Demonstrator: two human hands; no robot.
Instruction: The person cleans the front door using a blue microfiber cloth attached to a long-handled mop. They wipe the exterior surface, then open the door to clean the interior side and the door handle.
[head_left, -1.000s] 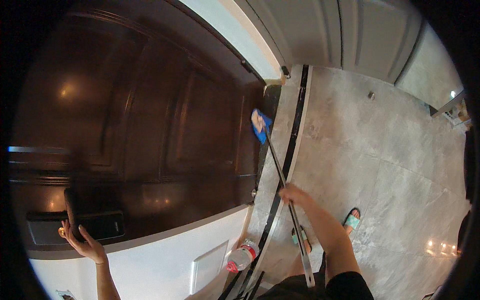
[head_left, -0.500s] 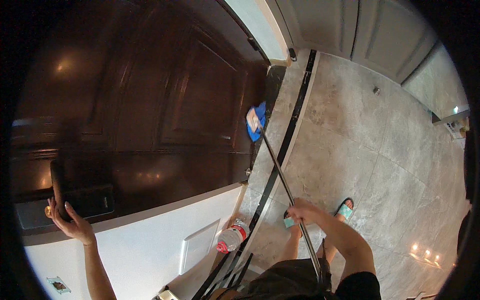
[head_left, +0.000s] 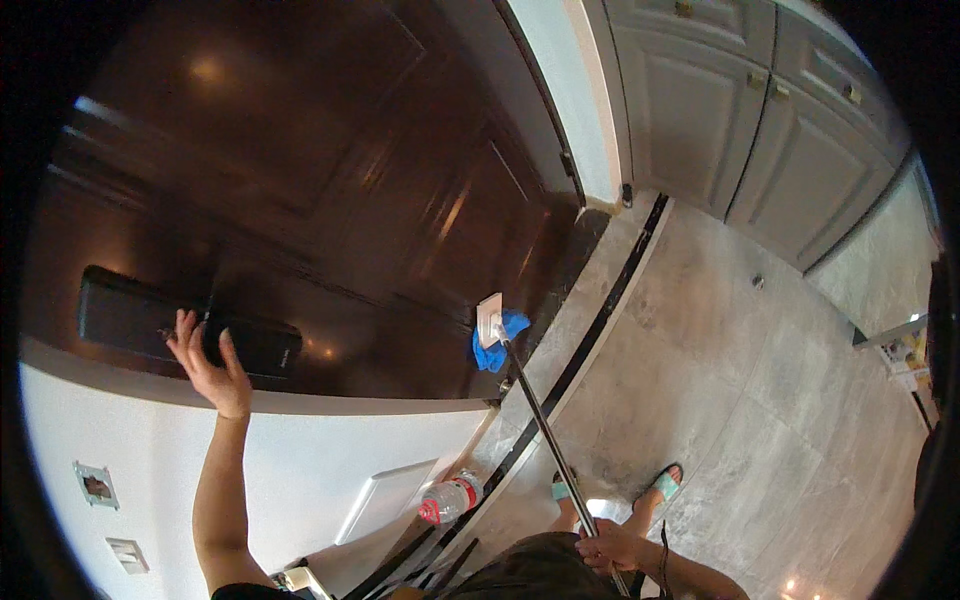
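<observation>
My left hand is at the dark door lock, its thumb and fingers on either side of the door handle, which they partly hide. The grip looks loose. Down by my waist, my right hand is wrapped round a long metal mop pole. At the pole's far end is a pale rectangular mop head with a bunched blue cloth attached. Head and cloth are against the lower part of the dark brown door, close to its bottom edge.
A large clear bottle with red cap and label stands by the white wall. Grey cabinets line the far right. A dark strip crosses the grey tiled floor. My sandalled feet are near the pole.
The mop head has shifted along the door's bottom toward the lock side, and its pale plate is tilted differently. My right hand has drawn back toward my body. The view has turned.
</observation>
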